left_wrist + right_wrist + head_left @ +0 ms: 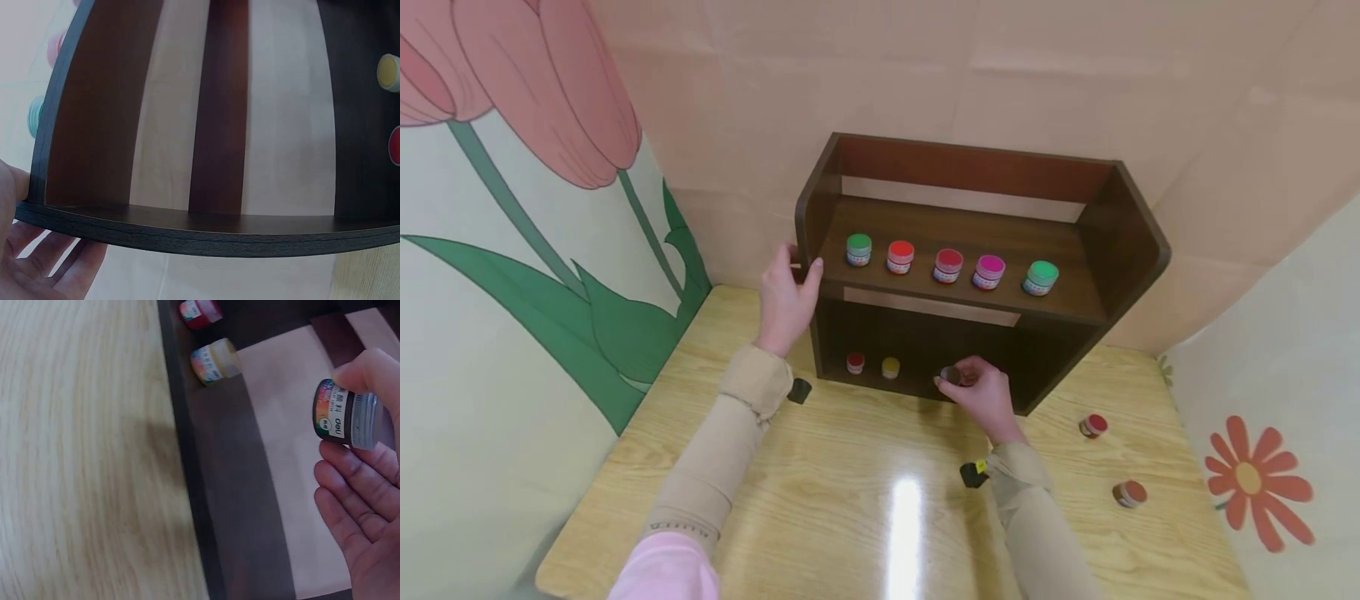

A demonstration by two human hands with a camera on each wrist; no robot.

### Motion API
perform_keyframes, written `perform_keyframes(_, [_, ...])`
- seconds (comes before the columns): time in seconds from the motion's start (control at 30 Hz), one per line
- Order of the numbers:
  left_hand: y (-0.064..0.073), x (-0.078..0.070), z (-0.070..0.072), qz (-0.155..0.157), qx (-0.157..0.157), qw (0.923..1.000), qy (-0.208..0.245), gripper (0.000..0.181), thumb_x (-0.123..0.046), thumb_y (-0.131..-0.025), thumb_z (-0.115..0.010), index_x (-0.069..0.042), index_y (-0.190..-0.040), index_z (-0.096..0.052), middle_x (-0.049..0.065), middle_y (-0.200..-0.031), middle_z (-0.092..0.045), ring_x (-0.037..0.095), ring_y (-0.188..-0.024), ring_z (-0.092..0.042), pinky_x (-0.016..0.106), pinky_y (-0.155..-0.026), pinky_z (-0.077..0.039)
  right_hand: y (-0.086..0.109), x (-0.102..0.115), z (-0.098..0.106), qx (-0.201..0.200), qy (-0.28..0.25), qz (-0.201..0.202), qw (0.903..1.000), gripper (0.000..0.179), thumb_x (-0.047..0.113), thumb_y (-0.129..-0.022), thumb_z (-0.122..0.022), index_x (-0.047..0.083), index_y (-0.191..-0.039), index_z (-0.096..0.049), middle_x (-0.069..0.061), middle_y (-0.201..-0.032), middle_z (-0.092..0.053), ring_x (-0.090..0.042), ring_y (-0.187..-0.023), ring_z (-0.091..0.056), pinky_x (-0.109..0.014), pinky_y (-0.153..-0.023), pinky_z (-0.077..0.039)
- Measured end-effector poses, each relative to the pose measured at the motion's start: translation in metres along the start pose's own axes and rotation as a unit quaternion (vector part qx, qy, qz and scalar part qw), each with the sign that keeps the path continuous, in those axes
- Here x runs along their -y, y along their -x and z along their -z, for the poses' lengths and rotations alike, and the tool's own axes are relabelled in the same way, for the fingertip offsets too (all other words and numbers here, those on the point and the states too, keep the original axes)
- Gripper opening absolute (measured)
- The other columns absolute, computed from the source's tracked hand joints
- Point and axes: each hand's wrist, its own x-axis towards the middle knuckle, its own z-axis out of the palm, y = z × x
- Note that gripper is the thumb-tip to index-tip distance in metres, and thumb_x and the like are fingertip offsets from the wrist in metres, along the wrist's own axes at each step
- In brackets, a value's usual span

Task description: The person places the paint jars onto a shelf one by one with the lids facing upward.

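Note:
My right hand pinches a small dark paint jar between thumb and fingers, in front of the lower shelf. The right wrist view shows its label and clear lid, with the jar tipped on its side in that view. My left hand grips the left side panel of the dark brown wooden shelf unit, thumb on the front side and fingers around the outside. On the lower shelf, to the left of the held jar, stand a yellow paint jar and a dark red paint jar.
Several paint jars line the upper shelf, among them a green jar and a magenta jar. On the wooden table, right of the unit, are a red jar and a brownish jar. A wall covering hangs behind.

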Motion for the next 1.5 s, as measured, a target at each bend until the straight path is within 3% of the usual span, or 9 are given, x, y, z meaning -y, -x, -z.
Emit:
perform_keyframes(0.47, [-0.001, 0.003, -0.001, 0.001, -0.001, 1.0000, 0.004, 0.026, -0.019, -0.099, -0.066, 0.002, -0.110, -0.057, 0.017, -0.098, -0.064, 0.031, -0.086, -0.068, 0.043, -0.074, -0.056, -0.018, -0.006, -0.027, 0.011, -0.014, -0.009, 0.9998, 0.035, 0.021, -0.079, -0.089, 0.004, -0.101, -0.068, -0.012, -0.096, -0.070, -0.028, -0.092, -0.068, -0.043, -0.085, -0.056])
perform_keyframes(1.0, [-0.001, 0.002, 0.000, 0.004, -0.001, 1.0000, 0.005, 0.026, -0.019, -0.099, -0.066, 0.003, -0.109, -0.057, 0.017, -0.099, -0.064, 0.031, -0.086, -0.068, 0.043, -0.075, -0.057, -0.039, -0.022, -0.042, 0.031, 0.041, -0.015, 0.9986, 0.041, 0.026, -0.079, -0.085, 0.002, -0.107, -0.068, -0.014, -0.097, -0.070, -0.029, -0.087, -0.067, -0.045, -0.077, -0.056])
perform_keyframes(1.5, [-0.001, -0.001, 0.002, 0.006, -0.001, 1.0000, 0.002, 0.025, -0.019, -0.099, -0.067, 0.001, -0.109, -0.057, 0.016, -0.099, -0.063, 0.030, -0.086, -0.068, 0.041, -0.075, -0.057, -0.038, -0.026, -0.054, 0.059, 0.076, -0.009, 0.9953, 0.045, 0.028, -0.077, -0.080, 0.000, -0.111, -0.068, -0.012, -0.091, -0.072, -0.027, -0.080, -0.068, -0.046, -0.075, -0.055])
